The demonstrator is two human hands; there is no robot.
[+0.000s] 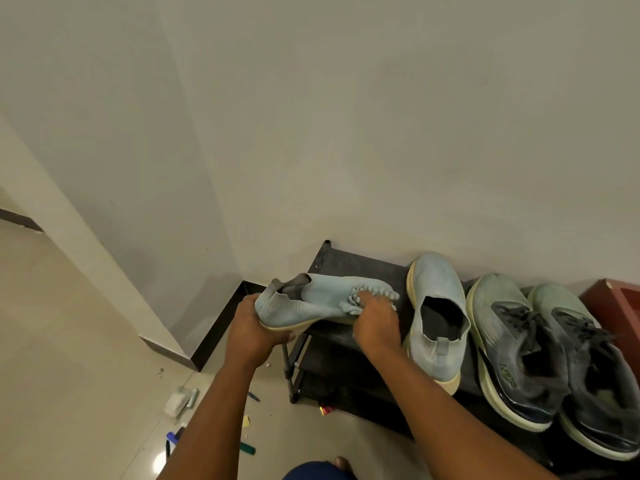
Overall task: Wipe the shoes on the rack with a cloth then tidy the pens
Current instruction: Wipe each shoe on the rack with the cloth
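The pale blue knit shoe (322, 299) was held on its side just above the left end of the shoe rack (349, 268), toe pointing toward its mate (438, 317). The left hand (254, 329) was clamped round the heel and sole from below; the right hand (375, 318) had its fingers curled on a nubbly cloth (367, 294) pressed against the toe. The shoe looked light and soft in the upper, likely to buckle under pressure, so the firm cream sole at the heel seemed the best place to hold. Right of the mate on the rack stood two dusty dark laced trainers (512, 348), apparently not yet wiped, crowding the top shelf. On the floor left of the rack lay scattered pens (247, 448), a white scrap (175, 403) and small litter. A red-brown box (613, 303) stood beyond the rack's right end.
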